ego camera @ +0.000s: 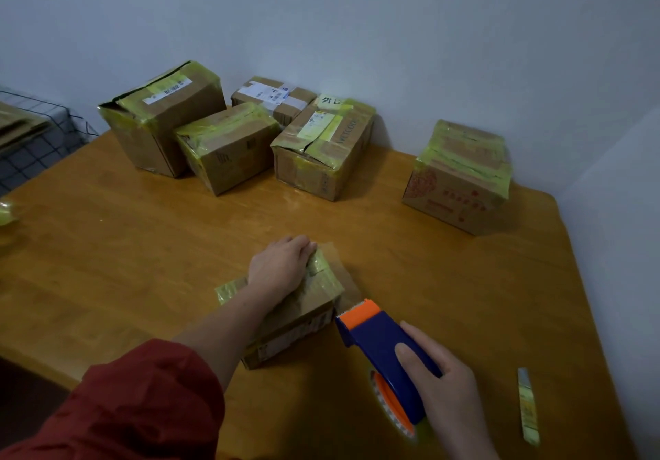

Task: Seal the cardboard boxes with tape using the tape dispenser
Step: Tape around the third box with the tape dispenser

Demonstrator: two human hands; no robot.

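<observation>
A wooden table (107, 245) fills the view, with a pale wall (357, 13) at twelve o'clock. A dark checked cloth (43, 149) lies at ten o'clock. A narrow yellowish strip (528, 409) lies flat at four o'clock.

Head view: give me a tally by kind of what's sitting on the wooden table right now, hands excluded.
Brown cardboard boxes: 6
Blue and orange tape dispenser: 1
Loose yellowish tape strip: 1
Total: 8
Yellowish scrap at the left edge is cut off, so it is not counted.
</observation>
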